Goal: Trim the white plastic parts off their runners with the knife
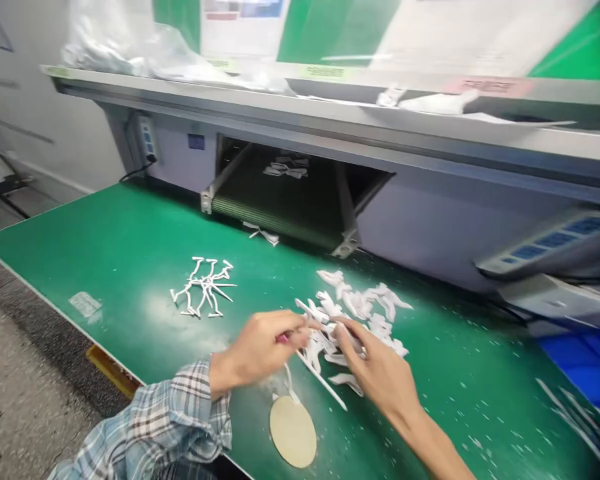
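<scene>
Pieces [361, 303], all white, lie heaped near the bench's [130, 233] back edge; left hand [266, 343] curls alongside, grip unclear; right hand [380, 373] clasps one white piece [354, 340].

Parts pile [363, 305] before the conveyor [285, 208]

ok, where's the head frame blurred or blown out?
Head view: power strip at right smeared, likely motion blur; head view: shelf labels unreadable; head view: pale glare on green table, around white branched piece; head view: disc edge comparatively crisp.
</scene>
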`<act>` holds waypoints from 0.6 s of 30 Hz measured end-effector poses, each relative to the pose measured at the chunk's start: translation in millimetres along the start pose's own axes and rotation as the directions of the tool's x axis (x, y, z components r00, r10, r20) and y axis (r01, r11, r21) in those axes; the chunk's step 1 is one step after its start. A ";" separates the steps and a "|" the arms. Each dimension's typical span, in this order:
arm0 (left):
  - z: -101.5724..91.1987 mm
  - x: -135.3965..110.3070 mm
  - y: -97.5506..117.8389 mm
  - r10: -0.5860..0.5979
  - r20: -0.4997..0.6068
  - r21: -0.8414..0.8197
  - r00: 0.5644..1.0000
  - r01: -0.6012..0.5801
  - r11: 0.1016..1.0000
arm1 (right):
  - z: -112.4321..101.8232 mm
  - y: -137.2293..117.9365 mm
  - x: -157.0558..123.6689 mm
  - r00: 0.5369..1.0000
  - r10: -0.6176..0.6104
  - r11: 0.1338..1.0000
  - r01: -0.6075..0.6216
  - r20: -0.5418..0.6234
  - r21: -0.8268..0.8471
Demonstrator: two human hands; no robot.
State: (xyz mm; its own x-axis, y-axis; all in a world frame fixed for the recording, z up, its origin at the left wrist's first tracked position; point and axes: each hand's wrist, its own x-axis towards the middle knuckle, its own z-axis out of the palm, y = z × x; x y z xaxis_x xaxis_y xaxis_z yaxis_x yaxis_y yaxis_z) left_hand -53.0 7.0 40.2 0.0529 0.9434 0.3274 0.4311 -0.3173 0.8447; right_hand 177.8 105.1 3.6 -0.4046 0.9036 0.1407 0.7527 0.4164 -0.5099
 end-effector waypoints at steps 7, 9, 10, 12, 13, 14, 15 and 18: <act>-94.3 -4.7 -68.3 -0.250 -0.385 0.604 0.888 0.448 0.659 | 2.9 -10.6 98.8 0.948 -0.254 0.936 0.291 0.190 -0.197; -97.7 -6.5 -77.4 -0.247 -0.450 0.631 0.859 0.501 0.593 | 18.1 -29.6 138.8 0.928 -0.298 0.917 0.344 0.224 -0.202; -97.0 -7.3 -79.5 -0.237 -0.469 0.641 0.851 0.513 0.571 | 28.6 -40.1 158.7 0.920 -0.314 0.906 0.364 0.234 -0.216; -93.9 -8.5 -80.6 -0.208 -0.479 0.665 0.853 0.508 0.548 | 53.3 -61.7 194.0 0.909 -0.339 0.882 0.397 0.241 -0.254; -92.4 -8.9 -80.6 -0.192 -0.469 0.680 0.862 0.491 0.545 | 66.0 -72.4 207.9 0.908 -0.346 0.872 0.404 0.236 -0.276; -91.2 -9.1 -80.8 -0.174 -0.453 0.694 0.874 0.469 0.546 | 78.0 -82.5 218.9 0.912 -0.344 0.865 0.401 0.225 -0.301; -90.5 -9.1 -81.5 -0.157 -0.434 0.708 0.887 0.444 0.550 | 88.7 -91.8 226.9 0.917 -0.338 0.861 0.392 0.212 -0.325; -89.8 -9.3 -85.9 -0.109 -0.376 0.734 0.920 0.368 0.571 | 110.0 -113.2 237.0 0.939 -0.294 0.860 0.341 0.176 -0.380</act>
State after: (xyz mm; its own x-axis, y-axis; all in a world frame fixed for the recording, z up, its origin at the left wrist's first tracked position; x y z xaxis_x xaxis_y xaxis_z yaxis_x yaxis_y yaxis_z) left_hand -171.4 16.7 2.6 -0.3374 0.8663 0.3683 0.9267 0.2369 0.2919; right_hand -60.5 261.0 1.2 -0.6929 0.7086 0.1332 0.7069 0.7040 -0.0679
